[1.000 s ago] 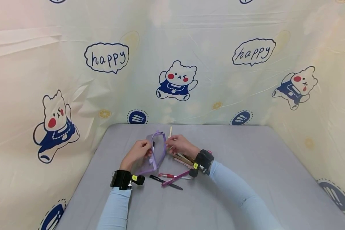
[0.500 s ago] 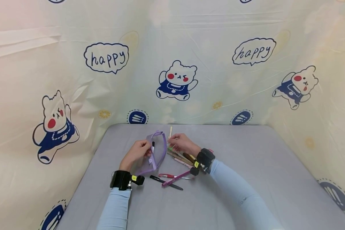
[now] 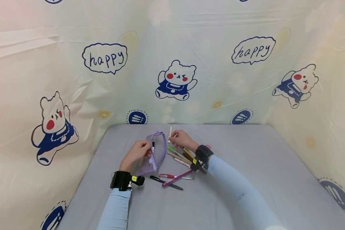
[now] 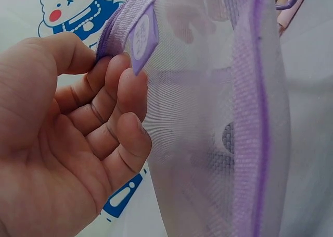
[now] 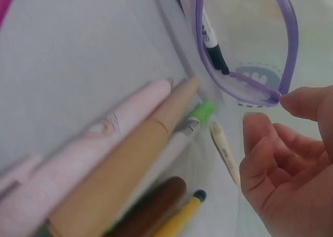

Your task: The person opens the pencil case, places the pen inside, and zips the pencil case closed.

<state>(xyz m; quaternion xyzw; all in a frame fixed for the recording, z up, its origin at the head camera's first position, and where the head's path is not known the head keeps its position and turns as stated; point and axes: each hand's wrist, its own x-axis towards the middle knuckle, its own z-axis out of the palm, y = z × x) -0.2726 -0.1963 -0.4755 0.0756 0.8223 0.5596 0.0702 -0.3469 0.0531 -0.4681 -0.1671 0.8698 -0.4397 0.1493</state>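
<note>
- Your left hand (image 3: 135,154) pinches the zipper edge of the mesh pouch (image 4: 250,112) between thumb and fingers, holding it up left of the pens.
- That pouch should be light and floppy; grip the purple trim, since bare mesh would likely sag.
- Within it shows a marker (image 5: 216,54) (black at one end).
- Nearer you, the black pen (image 3: 158,179), red pen (image 3: 167,175) and magenta pen (image 3: 172,180) lie crossed; their smooth barrels may roll, so take each mid-length.
- The cream pen (image 5: 225,151), right of the pouch, looks slim and light.
- Your right hand (image 3: 184,139) is just beside it, thumb apart from fingers, nothing visibly held.
</note>
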